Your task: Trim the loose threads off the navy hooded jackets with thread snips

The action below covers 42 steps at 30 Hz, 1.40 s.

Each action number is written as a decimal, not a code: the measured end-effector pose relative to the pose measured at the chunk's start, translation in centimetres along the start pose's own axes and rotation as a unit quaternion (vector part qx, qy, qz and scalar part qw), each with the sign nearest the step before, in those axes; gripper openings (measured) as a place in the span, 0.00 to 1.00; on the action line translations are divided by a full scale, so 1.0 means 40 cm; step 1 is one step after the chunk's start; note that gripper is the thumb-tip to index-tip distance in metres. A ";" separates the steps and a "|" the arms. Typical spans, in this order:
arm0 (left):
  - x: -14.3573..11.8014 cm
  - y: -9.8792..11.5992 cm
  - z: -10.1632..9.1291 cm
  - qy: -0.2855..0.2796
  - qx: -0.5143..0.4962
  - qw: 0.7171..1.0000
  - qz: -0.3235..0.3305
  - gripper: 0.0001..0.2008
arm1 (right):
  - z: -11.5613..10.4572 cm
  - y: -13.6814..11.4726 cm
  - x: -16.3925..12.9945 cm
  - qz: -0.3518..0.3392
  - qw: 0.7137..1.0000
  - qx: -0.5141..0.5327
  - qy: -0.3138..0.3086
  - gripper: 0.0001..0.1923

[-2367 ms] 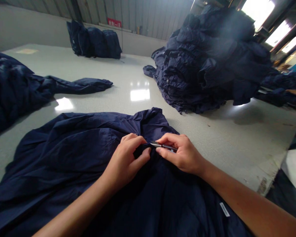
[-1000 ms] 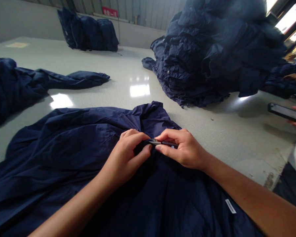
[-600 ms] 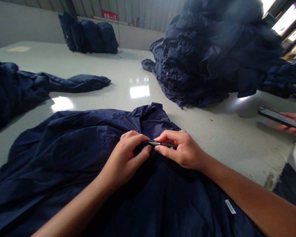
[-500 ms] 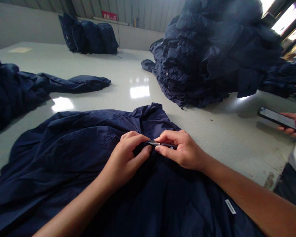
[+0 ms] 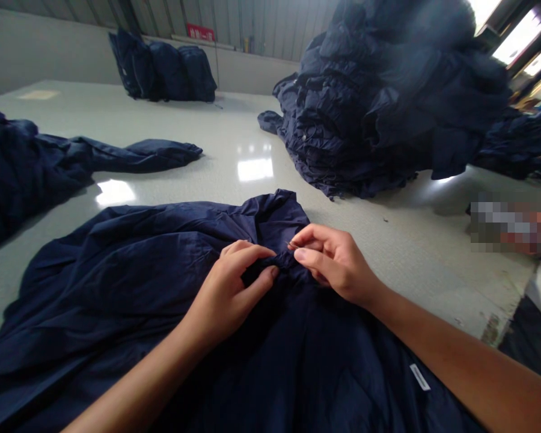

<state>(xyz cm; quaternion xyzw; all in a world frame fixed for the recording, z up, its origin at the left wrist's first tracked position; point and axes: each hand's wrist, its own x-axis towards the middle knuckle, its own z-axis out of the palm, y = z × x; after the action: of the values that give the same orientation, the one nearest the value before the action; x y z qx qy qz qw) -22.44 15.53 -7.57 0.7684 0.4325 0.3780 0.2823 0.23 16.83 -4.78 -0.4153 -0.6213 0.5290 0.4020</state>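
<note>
A dark navy garment (image 5: 130,276) is spread in loose folds in front of me, with a small white label (image 5: 419,377) low on its right side. My left hand (image 5: 232,285) pinches a fold of the cloth between thumb and fingers near the middle. Just right of it, my right hand (image 5: 336,261) is closed around thread snips (image 5: 292,244). Only their thin metal tip shows at the fingertips, above the cloth; the rest is hidden in the hand.
A pale glossy table (image 5: 220,129) bears a tall heap of navy garments (image 5: 365,120) at back right. A folded stack (image 5: 166,69) stands at the back, and another garment (image 5: 72,156) lies at left. A pixelated patch (image 5: 514,225) covers the right edge.
My right hand has lifted slightly away from the left fingertips and turned, so the snips' blades are mostly hidden now. My left hand keeps its pinch on the cloth.
</note>
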 end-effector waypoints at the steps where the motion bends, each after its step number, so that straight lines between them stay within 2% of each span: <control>1: -0.001 0.001 0.000 0.001 0.001 1.000 0.000 0.09 | 0.001 -0.002 0.001 0.029 0.999 0.025 -0.006 0.11; 4: -0.002 0.004 0.002 0.004 -0.004 1.000 0.002 0.09 | 0.007 -0.004 0.002 0.097 0.992 0.068 -0.036 0.13; 10: -0.007 0.003 0.007 0.027 -0.027 0.999 0.021 0.15 | 0.022 -0.003 0.002 0.132 0.986 0.099 -0.038 0.15; 15: -0.014 0.006 0.010 0.036 0.000 0.999 0.031 0.05 | 0.016 -0.006 0.004 0.154 0.974 0.155 -0.056 0.13; 17: -0.013 0.007 0.013 0.034 0.027 0.998 0.051 0.04 | 0.012 -0.007 0.005 0.164 0.972 0.161 -0.058 0.14; 21: -0.009 0.012 0.018 0.042 0.051 0.995 0.069 0.04 | 0.012 -0.009 0.004 0.158 0.976 0.142 -0.045 0.16; 24: -0.010 0.020 0.015 0.042 0.049 0.995 0.071 0.04 | 0.018 -0.009 0.002 0.144 0.974 0.175 -0.028 0.16; 29: -0.011 0.022 0.009 0.036 0.071 0.995 0.061 0.17 | 0.027 -0.006 -0.002 0.114 0.968 0.221 0.019 0.16; 35: -0.011 0.008 0.013 0.042 0.081 0.993 0.079 0.05 | 0.029 -0.007 -0.010 0.124 0.962 0.241 -0.014 0.14; 39: -0.012 0.007 0.015 0.053 0.095 0.990 0.088 0.07 | 0.029 -0.013 -0.014 0.152 0.968 0.196 -0.037 0.22; 42: -0.013 0.011 0.016 0.054 0.094 0.990 0.088 0.10 | 0.031 -0.015 -0.014 0.149 0.971 0.189 -0.014 0.18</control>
<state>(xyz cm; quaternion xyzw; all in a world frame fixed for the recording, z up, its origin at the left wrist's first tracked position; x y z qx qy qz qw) -21.90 14.80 -7.78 0.8049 0.4116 0.3997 0.1514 -0.83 15.86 -4.38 -0.4122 -0.4466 0.6965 0.3815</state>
